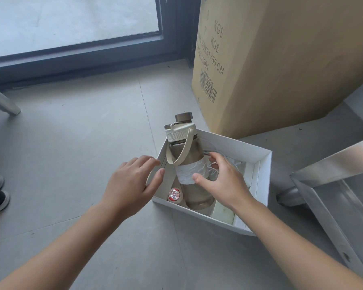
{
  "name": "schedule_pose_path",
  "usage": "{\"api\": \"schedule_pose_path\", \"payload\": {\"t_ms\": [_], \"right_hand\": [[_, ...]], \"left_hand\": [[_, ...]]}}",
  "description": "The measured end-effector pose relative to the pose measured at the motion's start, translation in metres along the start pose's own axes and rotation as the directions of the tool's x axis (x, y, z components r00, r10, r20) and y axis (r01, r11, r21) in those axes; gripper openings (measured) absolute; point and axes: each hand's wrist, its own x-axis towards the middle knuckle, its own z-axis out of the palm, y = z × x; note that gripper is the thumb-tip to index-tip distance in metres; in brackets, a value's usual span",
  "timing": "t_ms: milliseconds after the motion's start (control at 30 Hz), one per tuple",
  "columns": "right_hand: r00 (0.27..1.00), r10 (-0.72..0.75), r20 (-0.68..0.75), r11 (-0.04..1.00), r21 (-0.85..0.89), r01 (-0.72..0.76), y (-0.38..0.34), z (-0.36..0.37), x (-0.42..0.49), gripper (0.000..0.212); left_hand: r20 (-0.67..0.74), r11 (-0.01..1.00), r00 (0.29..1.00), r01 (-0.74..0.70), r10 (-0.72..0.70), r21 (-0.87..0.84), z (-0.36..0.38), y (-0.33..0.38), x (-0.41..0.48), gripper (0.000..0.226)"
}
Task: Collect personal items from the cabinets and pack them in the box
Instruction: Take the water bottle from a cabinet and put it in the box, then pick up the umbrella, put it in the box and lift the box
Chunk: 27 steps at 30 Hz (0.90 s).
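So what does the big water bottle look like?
The water bottle is tall, see-through and brownish, with a cream lid, brown cap, cream carry strap and a white band round its middle. It leans in the white box, its top poking over the rim. The right hand curls beside it.

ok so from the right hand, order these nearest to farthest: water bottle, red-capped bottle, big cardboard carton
1. water bottle: beside the right hand, fingers at its white sleeve, inside the white box.
2. red-capped bottle: lying in the box's near-left corner.
3. big cardboard carton: standing on the floor behind the box.
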Motion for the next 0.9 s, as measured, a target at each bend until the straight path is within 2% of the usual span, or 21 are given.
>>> {"api": "schedule_pose_path", "payload": {"t_ms": [300, 467, 667, 900], "right_hand": [[0.998, -0.036, 0.06, 0.997, -0.065, 0.04, -0.018, -0.028, 0.0, 0.083], [0.991, -0.111, 0.071, 0.981, -0.15, 0.121, -0.057, -0.077, -0.015, 0.071], [0.982, -0.147, 0.123, 0.958, -0.228, 0.172, -0.158, -0.183, -0.064, 0.059], [0.96, -0.247, 0.133, 0.919, -0.281, 0.276, -0.345, -0.349, -0.116, 0.057]], "left_hand": [[0.06, 0.994, 0.998, 0.01, -0.016, 0.107, -0.016, 0.009, 0.013, 0.05], [0.069, 0.989, 0.998, 0.001, -0.011, 0.151, -0.066, 0.024, 0.015, 0.052], [0.031, 0.979, 0.999, 0.024, -0.031, 0.204, -0.202, 0.086, 0.006, 0.047], [0.103, 0.971, 0.994, -0.004, -0.021, 0.241, -0.43, 0.174, 0.009, 0.056]]}}
